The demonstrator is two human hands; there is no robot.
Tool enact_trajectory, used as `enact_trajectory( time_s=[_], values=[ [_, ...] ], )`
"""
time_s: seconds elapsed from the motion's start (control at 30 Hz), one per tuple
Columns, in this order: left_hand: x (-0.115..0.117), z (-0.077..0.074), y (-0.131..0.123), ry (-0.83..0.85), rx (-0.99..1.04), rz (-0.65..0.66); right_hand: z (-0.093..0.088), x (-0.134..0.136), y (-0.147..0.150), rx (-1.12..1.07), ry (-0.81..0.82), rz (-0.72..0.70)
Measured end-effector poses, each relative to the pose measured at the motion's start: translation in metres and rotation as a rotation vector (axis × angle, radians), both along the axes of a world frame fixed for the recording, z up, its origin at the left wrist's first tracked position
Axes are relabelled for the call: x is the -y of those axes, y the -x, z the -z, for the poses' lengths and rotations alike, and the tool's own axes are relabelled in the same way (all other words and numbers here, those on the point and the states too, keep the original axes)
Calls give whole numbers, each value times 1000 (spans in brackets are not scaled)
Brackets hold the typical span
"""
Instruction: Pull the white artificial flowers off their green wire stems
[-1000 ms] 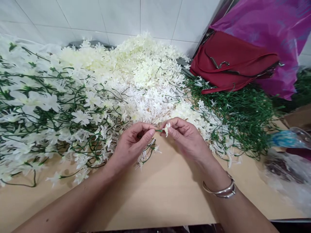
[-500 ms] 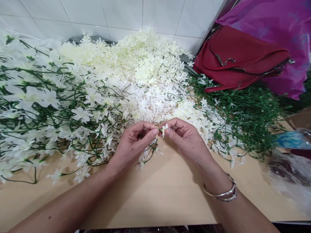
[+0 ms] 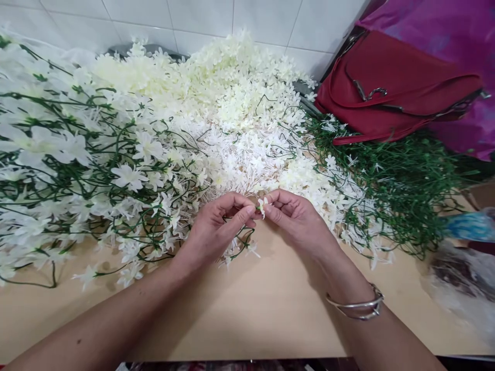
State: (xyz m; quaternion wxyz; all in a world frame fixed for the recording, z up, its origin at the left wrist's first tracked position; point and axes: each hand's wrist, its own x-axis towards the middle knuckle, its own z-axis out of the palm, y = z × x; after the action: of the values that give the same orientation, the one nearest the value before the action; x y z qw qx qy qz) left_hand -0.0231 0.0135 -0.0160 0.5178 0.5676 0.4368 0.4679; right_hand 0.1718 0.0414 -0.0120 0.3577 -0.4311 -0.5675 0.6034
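Observation:
A small white flower [image 3: 262,207] is between my two hands, above the near edge of the blossom heap. My left hand [image 3: 224,221] pinches its green stem end between thumb and forefinger. From the other side, my right hand [image 3: 296,219] pinches the petals with thumb and fingertips. Below my left hand hangs a green stem [image 3: 242,242] with small white blooms, partly hidden by the fingers. Loose white and cream blossoms [image 3: 240,103] are heaped behind my hands. White flowers on green stems [image 3: 127,178] spread over the left side.
Bare green stems [image 3: 406,180] lie at the right, under a red handbag [image 3: 402,82] and beside a purple bag [image 3: 456,31]. A clear plastic bag [image 3: 460,273] rests on the wooden table [image 3: 247,319] at the right. White wall tiles [image 3: 201,18] stand behind.
The view has shifted slightly, with the handbag now further right. Both hands keep their pinch, and the flower has turned a little between them.

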Motion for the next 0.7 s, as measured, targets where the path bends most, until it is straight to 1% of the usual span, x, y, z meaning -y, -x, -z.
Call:
enact_trajectory(
  time_s=[0.13, 0.37, 0.7],
  values=[
    [1, 2, 0, -14, -24, -1, -1, -1, 0, 26, -8, -8],
    [3, 3, -1, 5, -61, -49, 0, 0, 4, 2, -29, 4],
    [4, 5, 0, 37, -93, -24, -5, -2, 3, 17, 10, -44]
  ],
)
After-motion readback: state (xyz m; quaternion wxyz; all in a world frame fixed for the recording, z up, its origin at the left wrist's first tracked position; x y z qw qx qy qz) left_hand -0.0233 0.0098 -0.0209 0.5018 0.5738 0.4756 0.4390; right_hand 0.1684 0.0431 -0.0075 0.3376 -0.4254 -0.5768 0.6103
